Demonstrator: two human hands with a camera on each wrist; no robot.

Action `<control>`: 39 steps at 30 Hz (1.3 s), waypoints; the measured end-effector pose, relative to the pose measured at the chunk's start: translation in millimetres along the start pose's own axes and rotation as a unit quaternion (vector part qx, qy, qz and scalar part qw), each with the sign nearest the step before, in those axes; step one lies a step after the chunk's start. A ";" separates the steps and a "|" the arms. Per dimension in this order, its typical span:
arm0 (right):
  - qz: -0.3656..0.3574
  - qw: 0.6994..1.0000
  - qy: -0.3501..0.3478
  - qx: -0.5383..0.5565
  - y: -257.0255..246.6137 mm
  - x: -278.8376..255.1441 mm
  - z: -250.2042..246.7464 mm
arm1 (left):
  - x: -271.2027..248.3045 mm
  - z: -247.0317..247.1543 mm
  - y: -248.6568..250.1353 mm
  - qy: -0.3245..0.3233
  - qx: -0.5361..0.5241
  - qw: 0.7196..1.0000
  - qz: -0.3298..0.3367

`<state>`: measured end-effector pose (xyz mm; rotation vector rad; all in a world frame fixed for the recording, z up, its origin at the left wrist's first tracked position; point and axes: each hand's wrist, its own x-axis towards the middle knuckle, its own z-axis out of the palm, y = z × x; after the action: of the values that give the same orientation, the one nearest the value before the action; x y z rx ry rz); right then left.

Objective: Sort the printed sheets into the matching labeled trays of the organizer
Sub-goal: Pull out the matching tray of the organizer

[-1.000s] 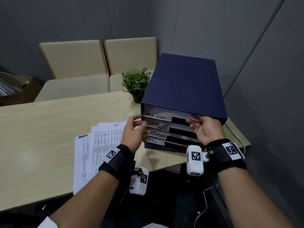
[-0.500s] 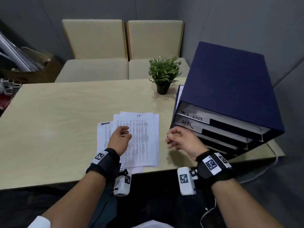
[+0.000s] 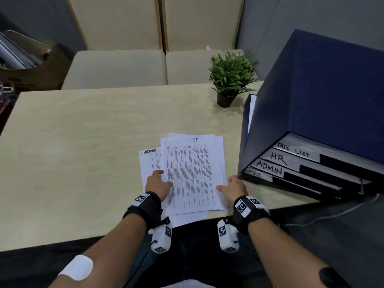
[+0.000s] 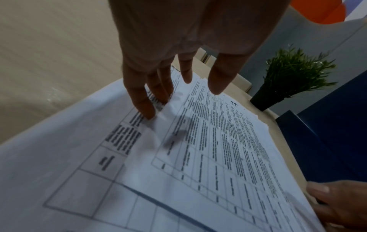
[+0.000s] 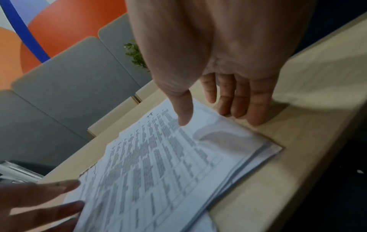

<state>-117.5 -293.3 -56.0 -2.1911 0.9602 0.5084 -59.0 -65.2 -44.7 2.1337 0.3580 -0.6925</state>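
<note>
A loose stack of printed sheets (image 3: 193, 175) lies near the front edge of the wooden table (image 3: 72, 152); the top sheet is headed "IT". My left hand (image 3: 159, 182) rests at the stack's left side, its straight fingers (image 4: 147, 103) touching a lower sheet beside the top sheet's edge. At the right edge sits my right hand (image 3: 229, 186), its fingers (image 5: 256, 113) on the table and the thumb over the paper. Neither hand holds anything. The dark blue organizer (image 3: 324, 96) stands to the right, with trays labelled TASK LIST (image 3: 294, 151), HR (image 3: 278, 159), ADMIN (image 3: 270, 168) and IT (image 3: 257, 174).
A small potted plant (image 3: 230, 80) stands behind the sheets, next to the organizer. Two beige chairs (image 3: 116, 67) are pushed against the table's far side. A thin cable (image 3: 332, 215) hangs off the table edge on the right. Clutter lies on the floor at far left.
Both hands have left the organizer's tray fronts and come down to the stack of sheets, left hand first, then the right. My view has swung left and down.
</note>
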 end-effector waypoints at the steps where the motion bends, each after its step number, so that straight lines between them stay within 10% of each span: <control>1: 0.006 1.000 0.003 -0.003 -1.4 -0.1 5.2 | 1.3 -0.3 -0.4 -0.010 -0.010 1.000 -0.004; 12: -0.053 0.991 0.040 0.116 12.8 4.0 12.2 | 5.6 -8.8 -9.8 -0.075 -0.037 0.996 -0.020; 24: -0.036 0.904 -0.052 0.423 44.4 -17.3 -6.3 | 2.1 -8.9 2.6 -0.010 -0.065 0.997 0.052; 39: 0.002 0.952 0.186 0.241 66.2 -14.3 -13.2 | -4.7 -6.5 -4.7 0.091 -0.055 0.994 0.019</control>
<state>-175.9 -328.5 -67.0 -1.8601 1.1418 -0.1444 -62.7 -57.2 -41.7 2.0988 0.4407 -0.4470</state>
